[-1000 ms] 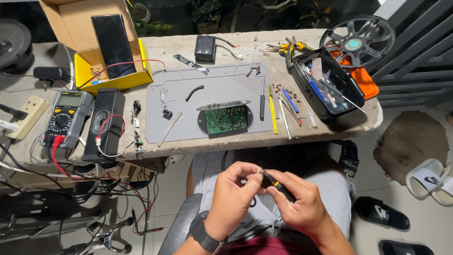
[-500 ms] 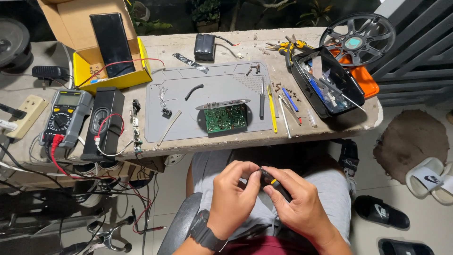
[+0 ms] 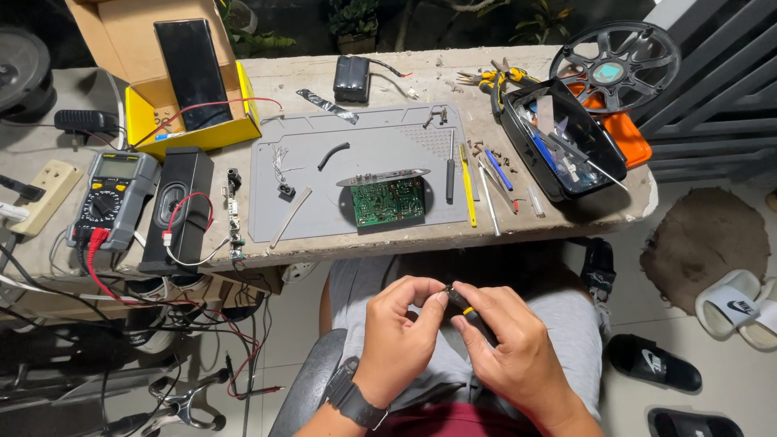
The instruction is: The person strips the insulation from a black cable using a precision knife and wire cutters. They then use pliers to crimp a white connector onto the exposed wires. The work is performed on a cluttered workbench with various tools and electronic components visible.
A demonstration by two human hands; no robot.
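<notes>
Left hand (image 3: 402,324) and right hand (image 3: 508,344) fingers pinching small black tool (image 3: 464,308), mostly hidden by fingers

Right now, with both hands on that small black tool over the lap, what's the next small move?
Probably steady the black tool with the right hand while the left hand works its tip: both pinch it above the lap, away from the circuit board.

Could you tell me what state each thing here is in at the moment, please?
Small black tool: pinched between both hands over the lap.
Left hand: fingertips closed on the tool's tip.
Right hand: gripping the tool's body.
Circuit board: bare, flat on the grey mat.
Cardboard box: flaps open.
Black tray: uncovered, full of tools.
Multimeter: leads plugged in.
</notes>
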